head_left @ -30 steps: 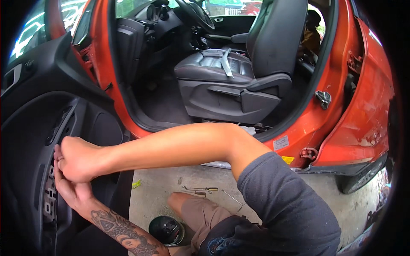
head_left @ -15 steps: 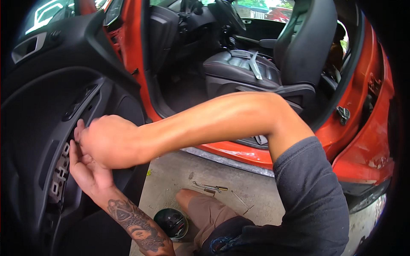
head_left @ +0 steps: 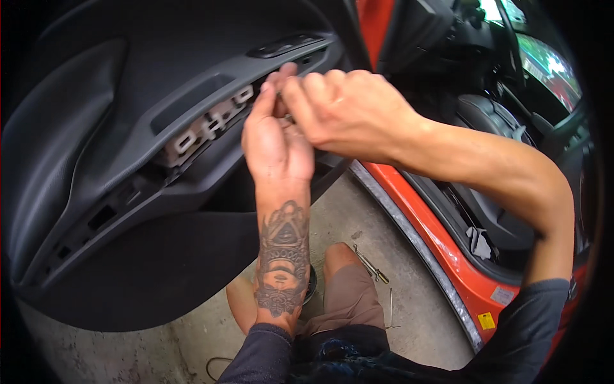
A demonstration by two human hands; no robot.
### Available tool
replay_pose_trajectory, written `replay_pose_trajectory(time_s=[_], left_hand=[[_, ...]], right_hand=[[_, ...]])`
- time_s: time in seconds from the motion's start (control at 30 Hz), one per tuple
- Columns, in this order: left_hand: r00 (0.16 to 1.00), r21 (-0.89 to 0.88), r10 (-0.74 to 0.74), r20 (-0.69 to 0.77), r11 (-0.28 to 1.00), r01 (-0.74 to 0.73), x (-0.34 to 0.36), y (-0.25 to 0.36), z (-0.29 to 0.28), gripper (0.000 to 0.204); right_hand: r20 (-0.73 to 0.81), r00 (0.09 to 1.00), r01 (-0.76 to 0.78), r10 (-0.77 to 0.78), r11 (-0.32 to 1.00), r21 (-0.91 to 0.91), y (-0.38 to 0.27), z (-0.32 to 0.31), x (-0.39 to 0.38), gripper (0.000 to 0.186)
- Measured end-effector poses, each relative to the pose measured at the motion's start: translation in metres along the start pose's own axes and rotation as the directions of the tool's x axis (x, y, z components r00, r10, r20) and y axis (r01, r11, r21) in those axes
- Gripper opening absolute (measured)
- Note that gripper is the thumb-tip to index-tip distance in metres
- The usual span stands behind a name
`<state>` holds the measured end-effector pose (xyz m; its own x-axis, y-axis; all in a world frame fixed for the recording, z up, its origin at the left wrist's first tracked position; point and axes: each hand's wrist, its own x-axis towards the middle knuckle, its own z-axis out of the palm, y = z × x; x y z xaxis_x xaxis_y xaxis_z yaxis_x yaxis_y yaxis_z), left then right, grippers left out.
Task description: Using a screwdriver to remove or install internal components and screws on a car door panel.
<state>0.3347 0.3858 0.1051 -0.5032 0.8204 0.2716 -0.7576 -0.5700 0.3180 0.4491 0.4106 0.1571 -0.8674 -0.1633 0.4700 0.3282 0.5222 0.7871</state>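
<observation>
At the armrest of a black car door panel [head_left: 192,77], my two hands meet. My left hand [head_left: 276,144] is palm up, its fingers bent and partly covered by the other hand. From the right, my right hand [head_left: 352,109] reaches across with curled fingers, touching the left fingertips. Anything held between them is hidden. Beside the hands, a pale slotted bracket [head_left: 211,125] shows in the armrest's uncovered channel. Just beyond the fingers sits the window switch panel [head_left: 284,46].
An orange-red door sill [head_left: 422,224] runs along the right, with a black seat [head_left: 486,115] inside the car. Hand tools [head_left: 371,264] lie on the concrete floor [head_left: 409,307] beside my knee. My left forearm partly covers a dark round container [head_left: 311,285].
My view has turned toward the door, so the panel and hands appear further right and the cabin slides to the right edge. Both hands remain together at the armrest.
</observation>
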Motion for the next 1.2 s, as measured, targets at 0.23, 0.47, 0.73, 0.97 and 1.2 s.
replay_pose_trajectory(time_s=[0.23,0.47,0.73,0.97,1.2], left_hand=[[0.997,0.025,-0.06,0.052,0.998,0.059,-0.005,0.01,-0.006,0.035],[1.0,0.006,-0.003,-0.022,1.0,0.003,-0.005,0.002,0.002,0.036],[0.999,0.03,-0.047,-0.006,0.998,0.047,-0.004,0.005,-0.001,0.033],[0.999,-0.025,-0.025,0.043,0.999,0.026,-0.004,0.004,-0.006,0.043],[0.994,-0.125,-0.09,0.068,0.987,0.098,0.003,-0.008,-0.007,0.017]], right_hand=[[0.441,0.761,-0.591,0.475,0.228,0.773,-0.007,-0.007,0.018,0.024],[0.116,0.918,-0.37,0.38,0.708,0.601,-0.003,-0.007,0.019,0.029],[0.151,0.987,-0.041,0.052,0.996,-0.074,-0.004,-0.004,0.009,0.026],[0.846,0.435,-0.768,0.308,-0.363,0.527,-0.009,-0.017,0.025,0.036],[0.049,0.995,-0.096,0.092,0.992,0.083,-0.007,-0.008,0.002,0.045]])
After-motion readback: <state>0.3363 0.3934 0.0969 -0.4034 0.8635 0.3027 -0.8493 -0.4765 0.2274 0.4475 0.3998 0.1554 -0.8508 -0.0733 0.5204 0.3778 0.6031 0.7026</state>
